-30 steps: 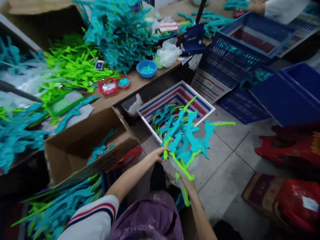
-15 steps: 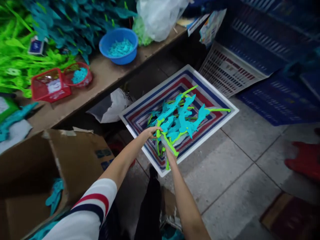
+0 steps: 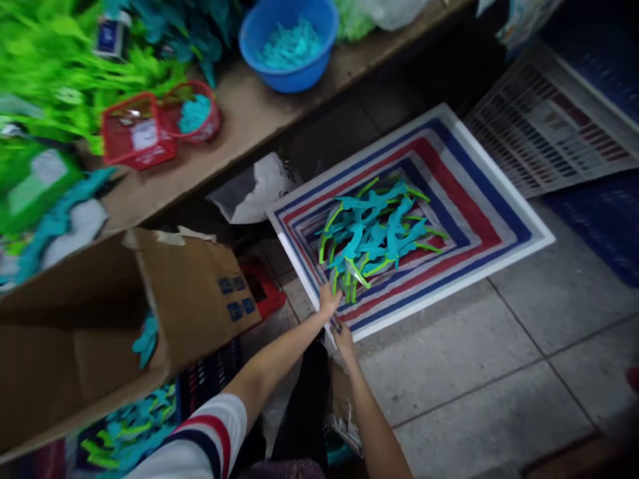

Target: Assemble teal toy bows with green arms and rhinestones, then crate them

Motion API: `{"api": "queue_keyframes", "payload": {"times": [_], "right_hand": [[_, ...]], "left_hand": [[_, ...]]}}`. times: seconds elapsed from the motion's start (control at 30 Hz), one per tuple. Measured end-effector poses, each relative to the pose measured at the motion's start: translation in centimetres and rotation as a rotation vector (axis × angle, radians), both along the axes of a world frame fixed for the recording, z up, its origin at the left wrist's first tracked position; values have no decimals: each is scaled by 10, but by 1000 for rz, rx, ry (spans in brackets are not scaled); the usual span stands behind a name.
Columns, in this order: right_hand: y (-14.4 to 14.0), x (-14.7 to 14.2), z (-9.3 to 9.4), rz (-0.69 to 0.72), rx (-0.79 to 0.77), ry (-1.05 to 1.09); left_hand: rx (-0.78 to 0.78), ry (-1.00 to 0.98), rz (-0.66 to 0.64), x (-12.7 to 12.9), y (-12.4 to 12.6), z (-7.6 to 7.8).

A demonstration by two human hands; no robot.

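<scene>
cardboard box [image 3: 100, 332] far left, red baskets [image 3: 150, 130] and blue bowl [image 3: 289, 40] up on bench [image 3: 239, 140], my left hand [image 3: 328, 301] at near rim of striped tray [image 3: 499, 226], grip looks open, right hand [image 3: 343, 336] just beside, grip unclear, can't tell, teal-green plastic pieces [image 3: 374, 233] piled in tray centre

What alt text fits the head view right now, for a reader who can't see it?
Both hands, left hand and right hand, reach to the near edge of a striped tray on the floor, by a pile of teal and green plastic pieces. A cardboard box sits left; a blue bowl on the bench above.
</scene>
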State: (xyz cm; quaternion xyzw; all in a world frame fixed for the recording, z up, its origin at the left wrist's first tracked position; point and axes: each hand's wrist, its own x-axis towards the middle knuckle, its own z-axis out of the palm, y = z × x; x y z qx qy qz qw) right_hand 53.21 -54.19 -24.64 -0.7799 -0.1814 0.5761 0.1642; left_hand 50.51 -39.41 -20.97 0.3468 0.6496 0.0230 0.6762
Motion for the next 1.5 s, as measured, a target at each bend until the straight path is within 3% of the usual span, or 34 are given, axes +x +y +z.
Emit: {"api": "queue_keyframes", "payload": {"times": [0.17, 0.27, 0.37, 0.43, 0.53, 0.7, 0.77, 0.83, 0.93, 1.03, 1.13, 1.3, 1.4, 1.5], "right_hand": [[-56, -43, 78, 160, 18, 65], [-81, -62, 117, 293, 15, 50], [-107, -95, 148, 436, 5, 10], [-130, -128, 165, 522, 9, -17], [-176, -198, 185, 624, 38, -35], [-258, -354, 209, 762, 104, -29], [-274, -416, 216, 827, 133, -17], [-271, -470, 222, 899, 178, 1], [-236, -533, 225, 1003, 282, 1], [-175, -584, 209, 1112, 378, -57], [-102, -637, 165, 1238, 436, -157], [9, -719, 52, 1463, 499, -306], [49, -745, -6, 1575, 499, -372], [61, -752, -38, 1661, 488, -469]], "left_hand": [[-39, 68, 13, -137, -139, 113], [-90, 129, 81, -245, -203, 181], [-103, 209, 202, -360, -262, 231], [-96, 276, 306, -435, -310, 253], [-81, 367, 462, -539, -401, 275], [-87, 460, 704, -686, -552, 281], [-87, 483, 815, -723, -584, 273], [-85, 459, 926, -741, -588, 259], [-78, 325, 1067, -742, -549, 229], [-52, 162, 1180, -733, -476, 187], [-59, 14, 1279, -733, -398, 126], [-102, -118, 1458, -754, -295, -1], [-72, -112, 1594, -773, -251, -70], [-35, -120, 1695, -793, -219, -120]]}}
